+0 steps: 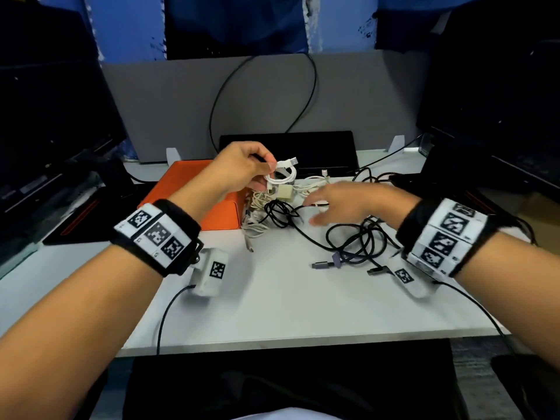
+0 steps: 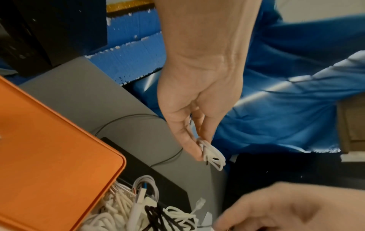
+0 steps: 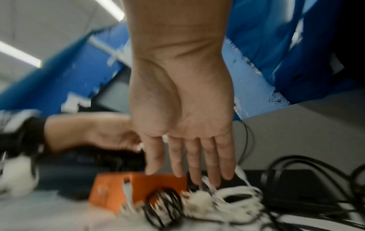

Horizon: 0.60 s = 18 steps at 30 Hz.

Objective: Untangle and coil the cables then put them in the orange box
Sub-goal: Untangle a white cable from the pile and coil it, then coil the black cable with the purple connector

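My left hand [image 1: 242,165] pinches a small coiled white cable [image 1: 283,172] above the pile, its USB plug sticking out to the right; the same coil [image 2: 212,154] hangs from my fingertips in the left wrist view. The orange box [image 1: 194,201] lies closed just left of the pile, its lid [image 2: 49,164] flat. A tangle of white cables [image 1: 272,201] and black cables [image 1: 354,237] lies on the table. My right hand [image 1: 342,204] hovers over the tangle with fingers straight [image 3: 194,164] and holds nothing.
A white table [image 1: 288,304] carries everything. A black flat device [image 1: 303,153] and a grey partition [image 1: 272,95] stand behind the pile. Dark monitors [image 1: 51,122] flank both sides. A loose purple-tipped plug [image 1: 327,263] lies near the middle.
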{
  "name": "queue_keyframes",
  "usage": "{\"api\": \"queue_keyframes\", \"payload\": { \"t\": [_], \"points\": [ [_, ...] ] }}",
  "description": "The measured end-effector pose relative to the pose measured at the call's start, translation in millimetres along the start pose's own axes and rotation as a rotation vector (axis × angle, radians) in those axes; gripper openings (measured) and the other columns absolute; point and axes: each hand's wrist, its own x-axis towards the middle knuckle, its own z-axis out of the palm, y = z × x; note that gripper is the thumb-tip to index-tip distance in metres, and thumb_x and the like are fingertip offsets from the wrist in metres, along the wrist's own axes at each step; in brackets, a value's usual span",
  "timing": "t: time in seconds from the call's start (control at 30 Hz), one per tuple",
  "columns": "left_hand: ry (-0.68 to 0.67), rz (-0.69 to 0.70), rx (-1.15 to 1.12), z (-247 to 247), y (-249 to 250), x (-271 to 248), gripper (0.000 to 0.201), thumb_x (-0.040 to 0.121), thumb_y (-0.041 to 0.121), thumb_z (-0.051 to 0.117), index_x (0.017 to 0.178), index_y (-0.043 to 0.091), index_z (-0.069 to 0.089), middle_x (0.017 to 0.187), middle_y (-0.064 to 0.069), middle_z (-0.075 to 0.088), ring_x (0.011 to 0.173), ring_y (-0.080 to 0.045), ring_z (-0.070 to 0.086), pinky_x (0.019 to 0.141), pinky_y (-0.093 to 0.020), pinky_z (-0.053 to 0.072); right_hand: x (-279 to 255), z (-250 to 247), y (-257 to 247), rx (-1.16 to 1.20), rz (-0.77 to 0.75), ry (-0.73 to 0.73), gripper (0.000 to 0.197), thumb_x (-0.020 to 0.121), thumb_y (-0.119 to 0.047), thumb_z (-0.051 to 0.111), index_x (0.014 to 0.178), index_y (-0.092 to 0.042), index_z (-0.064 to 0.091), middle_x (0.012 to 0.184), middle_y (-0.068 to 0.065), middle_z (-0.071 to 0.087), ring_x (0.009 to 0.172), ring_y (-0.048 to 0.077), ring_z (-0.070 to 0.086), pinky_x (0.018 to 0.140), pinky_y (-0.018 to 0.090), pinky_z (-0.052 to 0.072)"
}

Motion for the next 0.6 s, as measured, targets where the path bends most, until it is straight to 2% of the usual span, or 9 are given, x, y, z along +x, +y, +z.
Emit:
{"api": "queue_keyframes", "payload": {
  "t": [0.07,0.13,0.2,0.3,0.43,0.47,0.53,0.6],
  "points": [
    [-0.066,-0.030,0.071,6.6,-0.2,17.6,0.007,0.098,0.003,0.064,0.102,0.004,0.069,0.093,-0.010,0.072,0.080,-0.021,0.069,0.079,-0.037,0.064,11.8,12.0,9.0,-0.130,0.043,-0.194,0.071,0.097,-0.058,0.059,0.157,-0.028,0.036,0.163,-0.001,0.037,0.148,0.026,0.037,0.120,0.044,0.032],
    [-0.107,-0.016,0.171,13.9,-1.9,33.7,0.008,0.097,0.002,0.064,0.102,0.002,0.070,0.096,-0.014,0.072,0.080,-0.024,0.070,0.081,-0.041,0.064,12.4,18.0,20.6,-0.173,0.077,-0.301,0.077,0.095,-0.062,0.058,0.159,-0.029,0.032,0.166,-0.004,0.031,0.151,0.025,0.030,0.122,0.041,0.028],
    [-0.128,0.031,0.292,21.4,-4.6,46.3,0.008,0.097,0.002,0.064,0.100,0.003,0.071,0.096,-0.017,0.073,0.075,-0.025,0.070,0.077,-0.039,0.064,6.5,18.6,33.2,-0.172,0.091,-0.321,0.079,0.093,-0.063,0.060,0.160,-0.034,0.029,0.167,-0.006,0.028,0.153,0.022,0.027,0.123,0.041,0.026],
    [-0.150,0.023,0.354,32.6,-11.3,59.2,0.011,0.096,0.001,0.065,0.093,0.009,0.071,0.095,-0.017,0.073,0.065,-0.016,0.070,0.066,-0.027,0.064,-6.7,18.5,47.8,-0.169,0.119,-0.326,0.078,0.091,-0.058,0.067,0.158,-0.037,0.033,0.165,-0.006,0.032,0.150,0.022,0.032,0.120,0.041,0.031],
    [-0.247,-0.071,0.309,49.0,-23.0,70.6,0.010,0.095,-0.002,0.065,0.098,0.005,0.072,0.095,-0.016,0.071,0.070,-0.017,0.070,0.077,-0.031,0.064,-16.8,22.2,58.8,-0.193,0.153,-0.306,0.076,0.090,-0.050,0.072,0.156,-0.036,0.037,0.161,-0.006,0.039,0.146,0.022,0.039,0.117,0.040,0.037],
    [-0.270,-0.082,0.319,52.2,-25.8,72.5,0.010,0.095,-0.003,0.065,0.100,0.004,0.072,0.094,-0.015,0.071,0.071,-0.017,0.069,0.075,-0.028,0.064,-18.7,21.7,58.9,-0.208,0.149,-0.305,0.075,0.090,-0.048,0.071,0.156,-0.035,0.038,0.161,-0.006,0.038,0.146,0.022,0.038,0.117,0.040,0.037],
    [-0.294,-0.080,0.398,58.0,-29.9,76.0,0.011,0.094,-0.001,0.067,0.102,0.004,0.073,0.089,-0.010,0.071,0.069,-0.015,0.067,0.064,-0.019,0.060,-21.0,19.9,59.7,-0.233,0.136,-0.301,0.071,0.092,-0.044,0.069,0.156,-0.032,0.040,0.162,-0.005,0.037,0.147,0.021,0.037,0.118,0.040,0.036],
    [-0.287,-0.051,0.523,61.7,-31.4,78.7,0.012,0.091,0.000,0.069,0.099,0.006,0.075,0.083,-0.005,0.072,0.066,-0.012,0.066,0.057,-0.016,0.055,-22.7,18.0,60.1,-0.231,0.120,-0.286,0.069,0.092,-0.045,0.069,0.154,-0.032,0.042,0.161,-0.005,0.039,0.146,0.021,0.038,0.118,0.040,0.036]
  ]
}}
